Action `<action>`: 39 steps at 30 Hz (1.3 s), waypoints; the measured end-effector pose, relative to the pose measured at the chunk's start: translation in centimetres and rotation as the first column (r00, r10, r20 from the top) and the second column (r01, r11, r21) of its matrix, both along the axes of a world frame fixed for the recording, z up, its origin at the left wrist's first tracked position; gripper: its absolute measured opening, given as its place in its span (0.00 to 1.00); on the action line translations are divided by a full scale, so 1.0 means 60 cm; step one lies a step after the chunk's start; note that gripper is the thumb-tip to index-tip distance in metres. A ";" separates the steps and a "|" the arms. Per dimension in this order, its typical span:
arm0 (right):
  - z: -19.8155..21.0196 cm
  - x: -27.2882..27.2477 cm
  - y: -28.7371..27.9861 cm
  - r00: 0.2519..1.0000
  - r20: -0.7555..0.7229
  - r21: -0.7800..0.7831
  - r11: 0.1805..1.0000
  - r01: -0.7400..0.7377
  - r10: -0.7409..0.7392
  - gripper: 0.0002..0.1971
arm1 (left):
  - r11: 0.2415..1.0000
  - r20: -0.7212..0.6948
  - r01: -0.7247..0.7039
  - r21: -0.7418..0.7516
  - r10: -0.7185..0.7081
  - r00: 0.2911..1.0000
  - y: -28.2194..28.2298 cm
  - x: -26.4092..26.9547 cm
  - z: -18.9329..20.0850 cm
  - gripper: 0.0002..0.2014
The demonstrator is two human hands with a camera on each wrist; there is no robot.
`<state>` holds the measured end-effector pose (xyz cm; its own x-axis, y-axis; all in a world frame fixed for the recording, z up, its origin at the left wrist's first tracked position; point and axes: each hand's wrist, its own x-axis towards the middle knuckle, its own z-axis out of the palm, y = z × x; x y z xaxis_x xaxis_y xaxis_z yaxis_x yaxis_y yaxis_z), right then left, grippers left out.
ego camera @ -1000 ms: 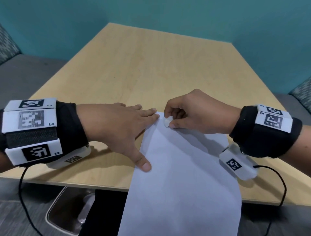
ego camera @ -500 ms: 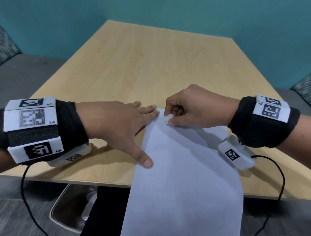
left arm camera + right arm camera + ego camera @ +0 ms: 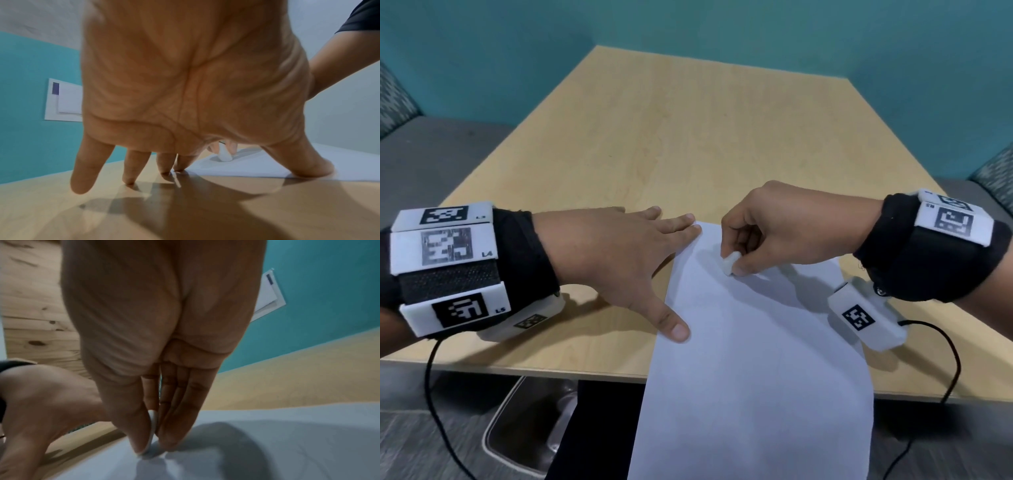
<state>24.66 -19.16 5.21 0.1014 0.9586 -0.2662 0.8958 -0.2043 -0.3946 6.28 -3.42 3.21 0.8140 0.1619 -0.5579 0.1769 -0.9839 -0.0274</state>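
A white sheet of paper (image 3: 756,342) lies on the wooden table (image 3: 688,137) and hangs over its near edge. My left hand (image 3: 619,260) lies flat with spread fingers, its thumb and fingertips pressing the paper's left edge and far corner. My right hand (image 3: 774,233) pinches a small white eraser (image 3: 730,263) between thumb and fingers and holds its tip on the paper near the far left corner. The left wrist view shows the eraser (image 3: 225,155) standing on the paper (image 3: 267,164). In the right wrist view the eraser (image 3: 153,431) shows as a sliver between the pads.
A teal wall (image 3: 722,31) stands behind the table. Grey seats with patterned cushions (image 3: 393,102) flank it on both sides. A metal table base (image 3: 527,435) sits on the floor below the near edge. Black cables (image 3: 945,377) trail from both wrist units.
My right hand has slid the eraser a little to the right and toward me on the paper. The left hand stays pressed on the sheet.
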 end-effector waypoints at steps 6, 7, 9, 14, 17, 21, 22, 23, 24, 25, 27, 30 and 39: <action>-0.016 -0.004 0.000 0.997 0.064 0.119 0.992 0.036 -0.043 0.06 | 1.000 0.009 0.005 0.023 -0.006 1.000 -0.001 0.001 0.001 0.75; -0.015 -0.005 -0.002 0.997 0.056 0.107 0.994 0.038 -0.044 0.06 | 1.000 0.012 0.006 0.030 -0.007 1.000 -0.002 0.001 0.001 0.75; -0.009 -0.005 -0.005 0.999 0.019 0.048 0.998 0.040 -0.041 0.07 | 0.999 0.023 0.010 0.049 -0.012 1.000 -0.004 0.002 0.002 0.75; -0.009 0.002 -0.006 0.999 0.011 0.012 0.999 0.039 -0.039 0.06 | 0.998 0.074 0.022 0.057 -0.026 0.997 -0.006 -0.001 -0.004 0.74; -0.012 0.002 -0.007 0.999 0.043 0.016 0.999 0.031 -0.031 0.06 | 0.998 0.074 0.024 0.054 -0.028 0.997 -0.003 -0.003 -0.006 0.73; -0.012 -0.001 -0.002 0.984 0.178 0.074 0.997 -0.031 0.018 0.08 | 0.994 0.076 0.067 0.087 -0.074 0.994 -0.004 -0.001 -0.004 0.73; -0.014 -0.003 -0.001 0.978 0.209 0.096 0.994 -0.046 0.025 0.08 | 0.993 0.075 0.072 0.094 -0.080 0.994 -0.005 -0.001 -0.004 0.73; -0.015 -0.004 -0.001 0.974 0.225 0.111 0.993 -0.049 0.023 0.08 | 0.992 0.073 0.075 0.102 -0.083 0.994 -0.006 0.000 -0.005 0.73; -0.016 -0.005 -0.002 0.974 0.227 0.115 0.992 -0.044 0.017 0.09 | 0.991 0.066 0.074 0.108 -0.081 0.994 -0.006 0.001 -0.005 0.73; -0.016 -0.006 -0.005 0.977 0.212 0.102 0.994 -0.034 0.012 0.09 | 0.992 0.058 0.069 0.108 -0.076 0.995 -0.006 0.001 -0.006 0.74; -0.011 -0.009 -0.010 0.990 0.137 0.042 0.999 -0.025 0.019 0.09 | 0.993 0.054 0.063 0.099 -0.068 0.996 -0.005 0.003 -0.007 0.74; -0.003 -0.013 -0.012 0.995 0.093 -0.002 0.999 -0.042 0.042 0.09 | 0.995 0.066 0.058 0.079 -0.064 0.996 -0.001 0.004 -0.007 0.74; -0.006 -0.028 -0.013 0.986 0.159 0.070 0.996 -0.060 0.048 0.05 | 0.998 0.056 0.019 0.057 -0.022 0.998 -0.002 0.003 -0.005 0.72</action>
